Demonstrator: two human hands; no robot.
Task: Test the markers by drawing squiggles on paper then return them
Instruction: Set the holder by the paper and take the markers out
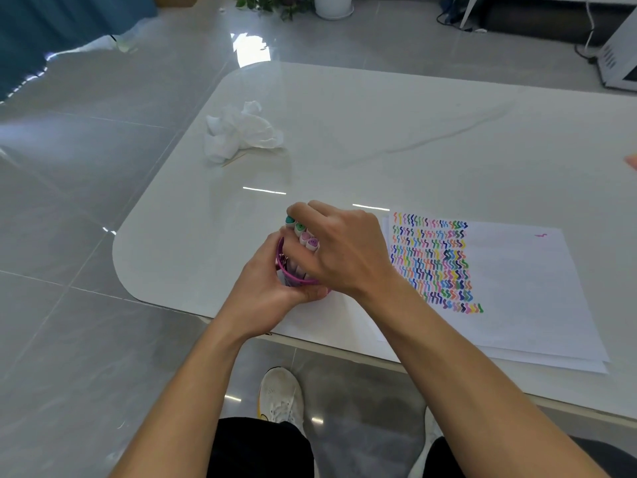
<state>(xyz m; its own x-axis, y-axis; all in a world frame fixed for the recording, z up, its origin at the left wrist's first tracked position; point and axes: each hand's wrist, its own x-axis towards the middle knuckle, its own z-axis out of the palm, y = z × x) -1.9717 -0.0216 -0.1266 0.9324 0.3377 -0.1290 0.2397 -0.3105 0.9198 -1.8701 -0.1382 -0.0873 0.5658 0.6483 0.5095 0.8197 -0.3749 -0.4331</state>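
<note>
Between both hands: pink holder (295, 274), markers (303, 236) bunched inside. Left hand (275, 288) is wrapped around the holder. Right hand (339, 250) curls over the marker caps, pinching the bunch. Looks like the return or pick step; next move needs one marker singled out. Markers' long axis near upright, caps up, tilted away. Paper (517, 277) just right of the hands on the worktop (379, 132); tissue (241, 131) well beyond.

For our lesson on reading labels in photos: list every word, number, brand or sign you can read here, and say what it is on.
None can be read.
marker caps: small marks on the ends, too blurred to read.
paper: only coloured squiggles, no writing.
pink cup: no label visible.
</note>
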